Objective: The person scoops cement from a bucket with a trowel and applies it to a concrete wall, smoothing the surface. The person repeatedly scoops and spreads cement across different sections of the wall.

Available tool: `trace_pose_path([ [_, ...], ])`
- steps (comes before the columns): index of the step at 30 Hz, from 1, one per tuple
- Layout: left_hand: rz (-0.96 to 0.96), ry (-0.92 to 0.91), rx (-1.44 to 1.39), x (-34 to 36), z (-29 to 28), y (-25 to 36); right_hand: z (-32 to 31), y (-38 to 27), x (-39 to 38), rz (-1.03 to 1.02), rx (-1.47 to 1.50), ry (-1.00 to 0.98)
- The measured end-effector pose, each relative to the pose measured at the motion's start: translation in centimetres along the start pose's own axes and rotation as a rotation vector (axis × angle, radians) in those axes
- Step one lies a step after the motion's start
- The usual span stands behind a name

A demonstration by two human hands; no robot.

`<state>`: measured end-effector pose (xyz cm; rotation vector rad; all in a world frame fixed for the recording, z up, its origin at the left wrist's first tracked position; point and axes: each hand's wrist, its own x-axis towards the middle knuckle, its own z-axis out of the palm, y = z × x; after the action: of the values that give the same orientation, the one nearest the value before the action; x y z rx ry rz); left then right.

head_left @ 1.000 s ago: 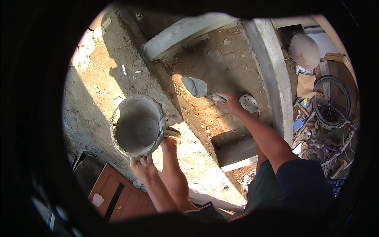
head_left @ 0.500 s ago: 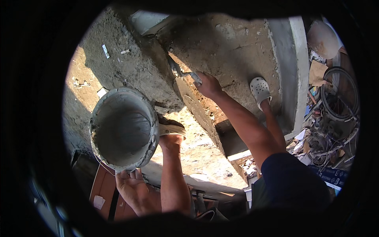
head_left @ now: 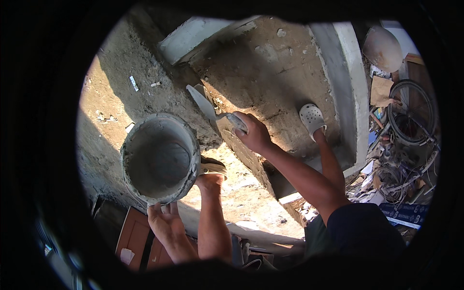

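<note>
My left hand (head_left: 166, 224) supports a round mortar-caked bucket (head_left: 126, 162) by its near rim, its fingertips hidden behind the edge. The bucket tips toward me, and wet grey mortar coats its inside. My right hand (head_left: 252, 133) is closed round the handle of a pointed trowel (head_left: 202, 102). Its blade points up and to the left, above the far end of a thin plank (head_left: 246, 159) set on edge along the step.
My feet wear pale clogs (head_left: 313, 116), one beside the bucket, the other on the dirt floor inside a low cement wall (head_left: 355, 87). At right lie a bicycle wheel (head_left: 411, 113) and tangled clutter. A reddish-brown panel (head_left: 133, 237) is at lower left.
The trowel has turned and risen, so its blade now shows broadside. My right hand has drawn slightly nearer. The bucket has shifted a little right within the view, which has moved too.
</note>
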<state>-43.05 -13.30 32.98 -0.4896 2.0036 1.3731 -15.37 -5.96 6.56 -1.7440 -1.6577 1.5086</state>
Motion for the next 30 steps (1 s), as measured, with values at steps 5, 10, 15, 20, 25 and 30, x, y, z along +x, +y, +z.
trace_pose_path([
  [5, -0.074, -0.019, 0.000, 2.4, -2.0, -2.2, 3.2, 3.9, 10.4, 0.188, 0.073, 0.002],
  [10, -0.369, -0.071, -0.129, 7.8, -1.7, -11.8, 7.2, 4.3, 18.6, 0.069, -0.224, -0.145],
  [15, -0.636, -0.093, -0.273, 11.1, -0.4, -20.1, 5.0, 0.8, 14.6, -0.037, -0.308, -0.227],
  [20, -0.671, -0.044, -0.331, 12.0, 0.4, -21.6, 1.0, 0.7, 8.6, 0.064, -0.132, -0.188],
  [25, -0.657, -0.040, -0.371, 12.4, 0.5, -21.4, 3.9, 5.3, 16.8, 0.317, 0.066, -0.111],
  [30, -0.597, -0.084, -0.367, 13.1, -0.4, -22.5, 5.8, 6.4, 22.2, 0.157, 0.171, -0.203],
])
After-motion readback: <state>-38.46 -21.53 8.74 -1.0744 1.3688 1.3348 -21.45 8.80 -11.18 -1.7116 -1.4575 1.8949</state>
